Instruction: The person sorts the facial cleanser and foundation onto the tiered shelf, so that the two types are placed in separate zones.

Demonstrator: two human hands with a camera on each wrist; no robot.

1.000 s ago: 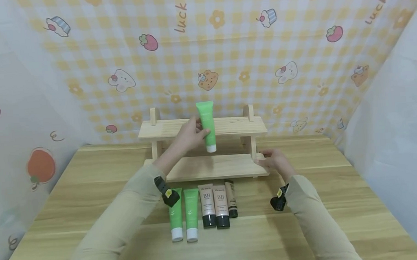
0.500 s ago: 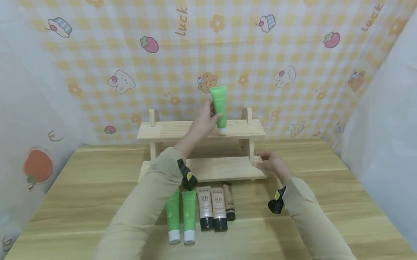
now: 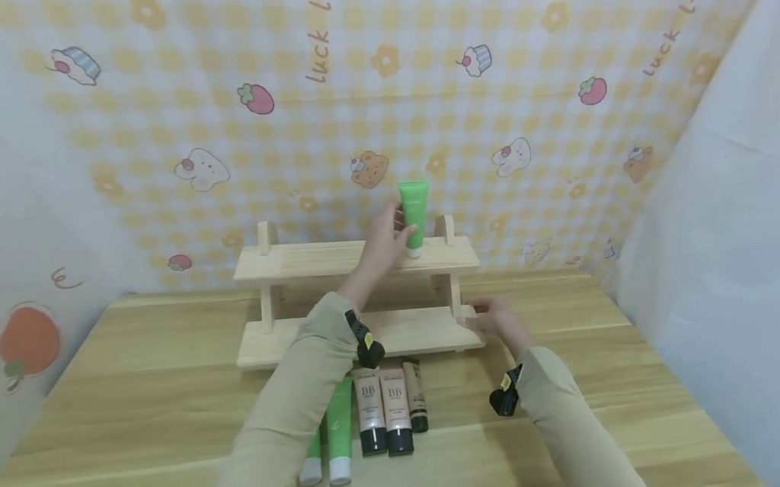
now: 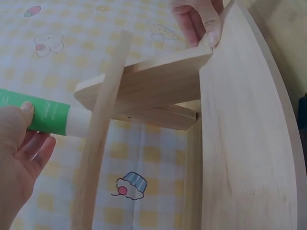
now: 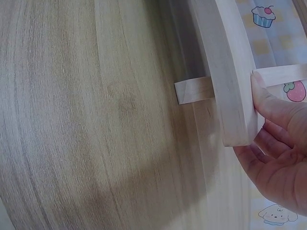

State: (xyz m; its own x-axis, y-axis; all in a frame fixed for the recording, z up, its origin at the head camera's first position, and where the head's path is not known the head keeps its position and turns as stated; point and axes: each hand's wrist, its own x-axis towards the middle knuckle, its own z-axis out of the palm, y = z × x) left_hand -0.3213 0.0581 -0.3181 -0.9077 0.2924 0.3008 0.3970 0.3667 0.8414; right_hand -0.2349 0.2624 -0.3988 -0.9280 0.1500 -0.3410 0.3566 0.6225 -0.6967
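Note:
My left hand (image 3: 384, 238) pinches a green squeeze tube (image 3: 415, 207) upright, white cap down, at the right part of the top board of a two-tier wooden display rack (image 3: 336, 259). In the left wrist view, the white cap (image 4: 78, 121) sits right at the edge of that upper board (image 4: 101, 120). Thumb above and fingers below, my right hand (image 3: 495, 319) grips the right end of the rack's lower board; the right wrist view shows this hand (image 5: 283, 143) close up at the board's end (image 5: 235, 96).
Before the rack lie two more green tubes (image 3: 339, 431), partly behind my left sleeve. Beside them are two BB cream tubes (image 3: 396, 407) and a slimmer beige tube with a black cap (image 3: 416, 394). A checked cloth (image 3: 327, 141) hangs behind the wooden table (image 3: 556, 429).
My left hand has carried the green tube rightward and brought it to the top board's right part. My right hand keeps its grip on the lower board. The head view has shifted slightly.

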